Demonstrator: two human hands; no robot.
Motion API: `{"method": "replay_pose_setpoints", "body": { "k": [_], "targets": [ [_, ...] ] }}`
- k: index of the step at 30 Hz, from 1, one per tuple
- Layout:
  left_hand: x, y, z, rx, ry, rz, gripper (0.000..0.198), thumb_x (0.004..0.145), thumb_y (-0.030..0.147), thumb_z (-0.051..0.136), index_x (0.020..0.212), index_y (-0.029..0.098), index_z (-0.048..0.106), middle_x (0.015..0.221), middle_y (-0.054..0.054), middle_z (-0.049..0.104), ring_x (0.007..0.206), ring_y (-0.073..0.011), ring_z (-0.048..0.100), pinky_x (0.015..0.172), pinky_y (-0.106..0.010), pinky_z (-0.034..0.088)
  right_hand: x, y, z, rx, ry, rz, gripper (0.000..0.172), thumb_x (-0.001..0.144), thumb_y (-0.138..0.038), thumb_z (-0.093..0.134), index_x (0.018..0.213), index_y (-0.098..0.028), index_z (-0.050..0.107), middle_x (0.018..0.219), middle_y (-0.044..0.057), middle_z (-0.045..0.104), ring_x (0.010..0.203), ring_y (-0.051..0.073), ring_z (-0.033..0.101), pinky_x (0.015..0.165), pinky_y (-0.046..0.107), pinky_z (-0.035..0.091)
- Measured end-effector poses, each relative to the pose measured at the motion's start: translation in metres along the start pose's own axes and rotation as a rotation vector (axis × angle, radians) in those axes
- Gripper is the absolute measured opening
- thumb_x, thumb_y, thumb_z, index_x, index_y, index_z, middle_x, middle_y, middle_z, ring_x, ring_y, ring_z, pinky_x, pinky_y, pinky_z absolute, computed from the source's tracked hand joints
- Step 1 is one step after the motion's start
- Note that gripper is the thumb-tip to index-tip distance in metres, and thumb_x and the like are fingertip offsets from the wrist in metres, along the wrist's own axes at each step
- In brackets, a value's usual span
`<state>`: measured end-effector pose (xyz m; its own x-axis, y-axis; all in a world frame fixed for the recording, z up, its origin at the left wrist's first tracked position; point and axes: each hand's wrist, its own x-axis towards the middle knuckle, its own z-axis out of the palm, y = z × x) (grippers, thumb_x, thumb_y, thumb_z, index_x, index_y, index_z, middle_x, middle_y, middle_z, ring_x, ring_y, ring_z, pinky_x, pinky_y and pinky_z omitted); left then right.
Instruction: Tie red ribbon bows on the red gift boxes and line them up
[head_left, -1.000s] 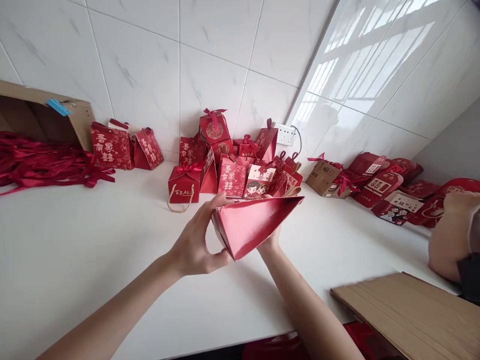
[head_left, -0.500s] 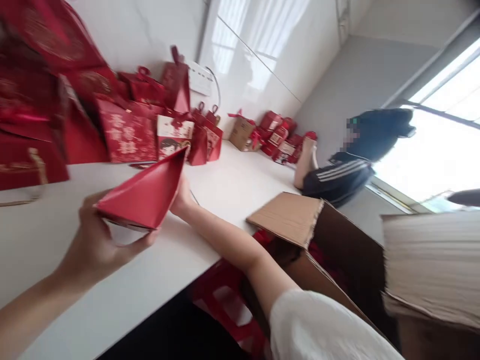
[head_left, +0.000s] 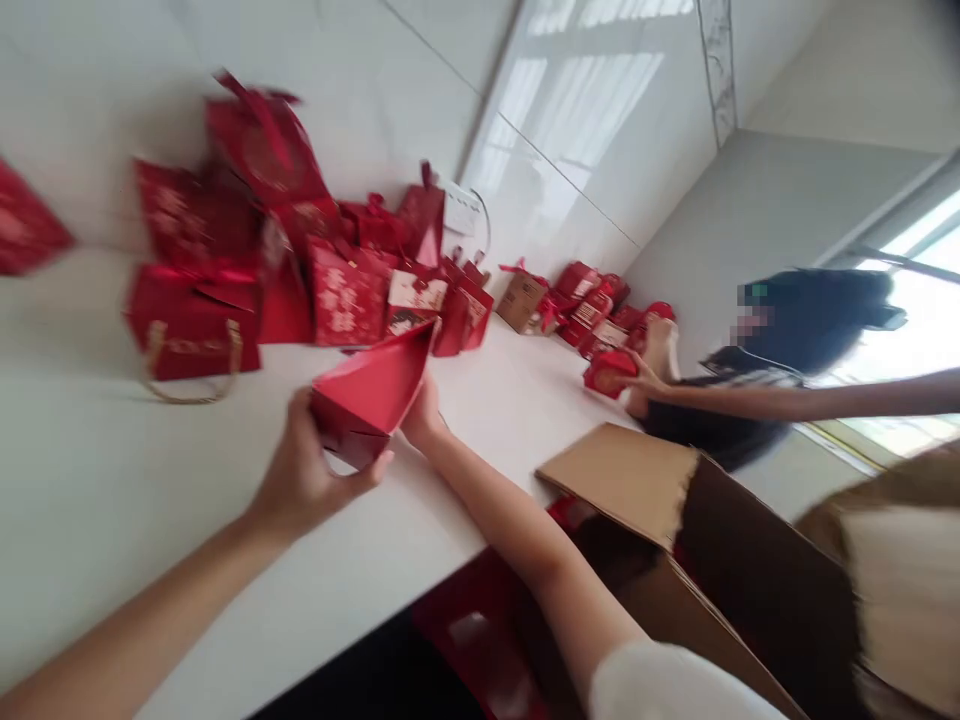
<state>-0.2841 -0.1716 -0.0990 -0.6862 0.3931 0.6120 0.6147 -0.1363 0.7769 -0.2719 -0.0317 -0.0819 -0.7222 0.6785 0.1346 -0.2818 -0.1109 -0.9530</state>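
Note:
A red paper gift box (head_left: 371,385), wedge-shaped and partly folded, is held tilted above the white table. My left hand (head_left: 311,465) grips its near end, with the thumb below and the fingers around the left side. At the far, pointed end my right hand (head_left: 424,412) is against the box; its fingers are mostly hidden behind the panel. Just beyond stand a red printed gift box (head_left: 351,300) and a white-and-red box (head_left: 416,295), the latter partly covered by the one I hold.
Red gift boxes and a gold-handled box (head_left: 196,335) line the wall on the white table (head_left: 112,500). An open cardboard carton (head_left: 622,480) is at the table's right edge. Past it, another person's hand (head_left: 645,378) holds a red box (head_left: 609,372). Someone in dark clothes (head_left: 814,310) sits near the window.
My view has swung left, so things appear further right. The held box has turned slightly, showing more of its near end. Another person's arm has reached in from the right with a red box.

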Motion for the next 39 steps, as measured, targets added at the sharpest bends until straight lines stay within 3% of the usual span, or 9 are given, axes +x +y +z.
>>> {"method": "replay_pose_setpoints", "body": {
  "k": [5, 9, 15, 20, 25, 29, 32, 36, 39],
  "targets": [
    [0.012, 0.002, -0.015, -0.152, 0.079, -0.125, 0.055, 0.067, 0.040, 0.063, 0.112, 0.019, 0.037, 0.088, -0.003, 0.055, 0.071, -0.0163, 0.057, 0.060, -0.029, 0.050, -0.010, 0.004, 0.001, 0.372, -0.159, 0.054, 0.029, 0.070, -0.041, 0.067, 0.090, -0.023, 0.058, 0.089, -0.001, 0.067, 0.081, 0.016, 0.062, 0.073, 0.026, 0.051],
    [0.016, -0.002, -0.038, -0.135, 0.064, -0.084, 0.054, 0.075, 0.037, 0.055, 0.123, 0.020, 0.037, 0.112, -0.009, 0.056, 0.098, -0.0236, 0.058, 0.082, -0.037, 0.050, -0.021, 0.004, -0.002, 0.389, -0.273, 0.063, 0.030, 0.073, -0.038, 0.071, 0.097, -0.025, 0.058, 0.098, -0.001, 0.066, 0.085, 0.014, 0.062, 0.070, 0.024, 0.051],
    [0.012, -0.010, -0.070, 0.058, -0.036, 0.053, 0.051, 0.068, 0.037, 0.062, 0.113, 0.020, 0.047, 0.110, -0.010, 0.057, 0.101, -0.0281, 0.057, 0.085, -0.043, 0.049, -0.032, -0.003, 0.002, 0.340, -0.281, 0.026, 0.034, 0.071, -0.041, 0.074, 0.097, -0.026, 0.058, 0.098, 0.000, 0.066, 0.084, 0.016, 0.062, 0.072, 0.030, 0.052],
    [0.010, -0.007, -0.067, -0.083, -0.054, -0.148, 0.056, 0.070, 0.042, 0.063, 0.117, 0.019, 0.045, 0.117, -0.013, 0.057, 0.109, -0.0311, 0.056, 0.091, -0.046, 0.048, -0.033, -0.010, -0.001, 0.255, -0.195, -0.104, 0.033, 0.071, -0.045, 0.073, 0.094, -0.023, 0.060, 0.097, 0.002, 0.065, 0.086, 0.018, 0.061, 0.073, 0.031, 0.052],
    [0.005, -0.002, -0.061, -0.217, -0.162, -0.254, 0.086, 0.069, 0.037, 0.069, 0.137, 0.027, 0.018, 0.132, -0.012, 0.049, 0.118, -0.0274, 0.053, 0.095, -0.043, 0.048, -0.032, -0.021, -0.005, 0.191, -0.129, -0.231, 0.030, 0.074, -0.045, 0.070, 0.089, -0.021, 0.061, 0.087, 0.002, 0.064, 0.077, 0.017, 0.059, 0.069, 0.030, 0.051],
    [0.008, -0.001, -0.061, -0.226, -0.355, -0.310, 0.063, 0.072, 0.040, 0.066, 0.127, 0.023, 0.038, 0.121, -0.012, 0.058, 0.110, -0.0284, 0.057, 0.091, -0.045, 0.049, -0.030, -0.032, -0.011, 0.066, -0.063, -0.304, 0.028, 0.076, -0.048, 0.064, 0.081, -0.020, 0.060, 0.079, 0.002, 0.063, 0.070, 0.017, 0.057, 0.063, 0.029, 0.050],
    [0.012, 0.003, -0.063, -0.053, -0.352, -0.265, 0.047, 0.072, 0.035, 0.064, 0.115, 0.022, 0.050, 0.116, -0.011, 0.060, 0.108, -0.0283, 0.057, 0.090, -0.044, 0.048, -0.028, -0.036, -0.016, -0.057, -0.056, -0.408, 0.025, 0.080, -0.046, 0.060, 0.080, -0.021, 0.060, 0.078, 0.002, 0.063, 0.071, 0.017, 0.057, 0.064, 0.028, 0.049],
    [0.012, 0.005, -0.066, 0.203, -0.379, -0.160, 0.057, 0.063, 0.024, 0.069, 0.116, 0.024, 0.048, 0.109, -0.006, 0.061, 0.100, -0.0245, 0.058, 0.088, -0.041, 0.049, -0.028, -0.032, -0.019, -0.202, -0.162, -0.568, 0.018, 0.084, -0.039, 0.057, 0.079, -0.022, 0.059, 0.074, 0.001, 0.061, 0.068, 0.016, 0.056, 0.062, 0.027, 0.047],
    [0.012, 0.003, -0.070, 0.312, -0.394, -0.094, 0.048, 0.062, 0.026, 0.070, 0.107, 0.023, 0.054, 0.107, -0.005, 0.059, 0.100, -0.0245, 0.058, 0.084, -0.038, 0.051, -0.026, -0.022, -0.019, -0.319, -0.242, -0.613, 0.018, 0.088, -0.038, 0.051, 0.091, -0.022, 0.059, 0.083, 0.004, 0.063, 0.075, 0.018, 0.059, 0.068, 0.030, 0.048]
  ]
}}
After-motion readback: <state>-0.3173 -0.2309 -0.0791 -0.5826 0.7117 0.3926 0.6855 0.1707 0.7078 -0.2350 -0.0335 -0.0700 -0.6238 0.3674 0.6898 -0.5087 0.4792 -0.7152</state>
